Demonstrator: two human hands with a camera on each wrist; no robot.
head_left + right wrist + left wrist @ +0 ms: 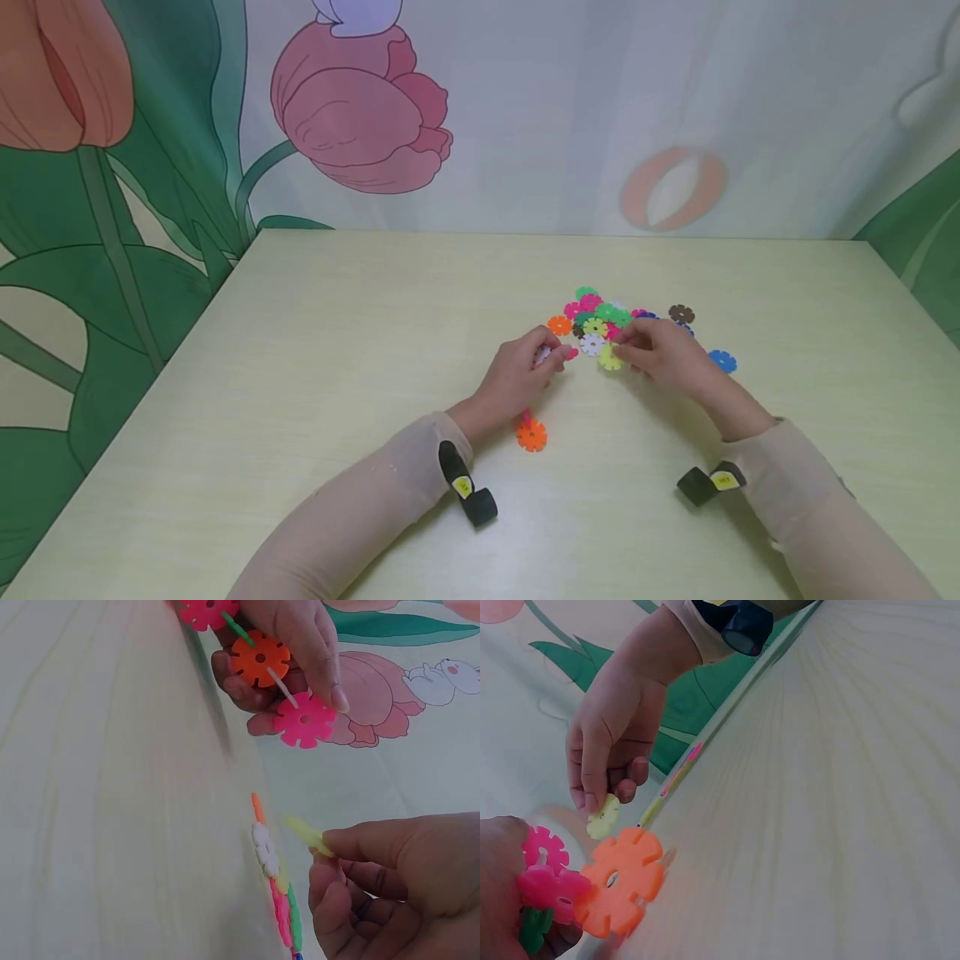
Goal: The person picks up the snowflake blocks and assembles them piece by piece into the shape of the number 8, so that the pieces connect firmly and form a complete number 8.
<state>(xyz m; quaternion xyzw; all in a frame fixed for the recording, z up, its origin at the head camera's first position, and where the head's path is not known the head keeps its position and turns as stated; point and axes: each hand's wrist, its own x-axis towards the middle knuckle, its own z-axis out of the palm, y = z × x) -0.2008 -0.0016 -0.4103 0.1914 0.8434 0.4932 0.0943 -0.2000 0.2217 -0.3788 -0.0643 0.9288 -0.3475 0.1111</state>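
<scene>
My left hand (513, 379) grips a chain of interlocking plastic snowflake discs joined edge to edge. In the right wrist view a pink disc (309, 729) sits at the chain's end under the thumb, followed by a white disc seen edge-on, an orange disc (251, 669), a green one and another pink one. From below this hand an orange disc (532, 437) hangs out over the table. My right hand (671, 354) pinches a pale yellow disc (610, 360) between thumb and finger, a short way right of the left hand and apart from the chain.
A pile of loose snowflake discs (604, 311) in several colours lies just beyond both hands. A brown disc (681, 314) and a blue disc (723, 362) lie at its right. The pale wooden table (337, 350) ends at a curtain printed with flowers.
</scene>
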